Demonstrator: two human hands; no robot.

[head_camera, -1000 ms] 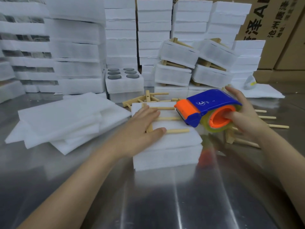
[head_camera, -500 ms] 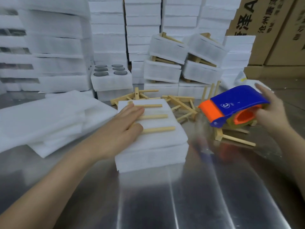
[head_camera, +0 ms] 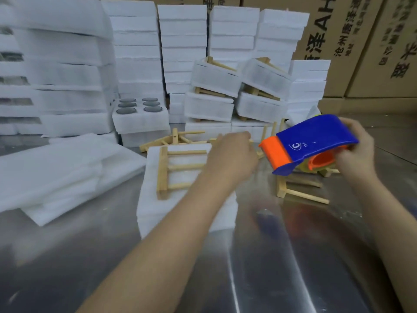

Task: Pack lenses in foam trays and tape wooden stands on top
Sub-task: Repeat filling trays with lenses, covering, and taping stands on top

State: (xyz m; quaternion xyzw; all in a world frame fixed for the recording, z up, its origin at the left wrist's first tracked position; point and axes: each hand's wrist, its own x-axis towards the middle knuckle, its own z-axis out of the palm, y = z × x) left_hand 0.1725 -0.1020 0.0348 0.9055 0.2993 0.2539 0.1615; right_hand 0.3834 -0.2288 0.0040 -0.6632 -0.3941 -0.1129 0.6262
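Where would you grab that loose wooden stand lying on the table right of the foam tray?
Take the wooden stand below the tape dispenser by its thick crossbar, pinching from above: the bar rises off the table, while its thin dowels lie almost flat.

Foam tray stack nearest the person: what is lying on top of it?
A wooden stand lies flat on the foam tray stack, three rods pointing right. The left hand and forearm cover some rod ends and the stack's right side; any tape there cannot be seen.
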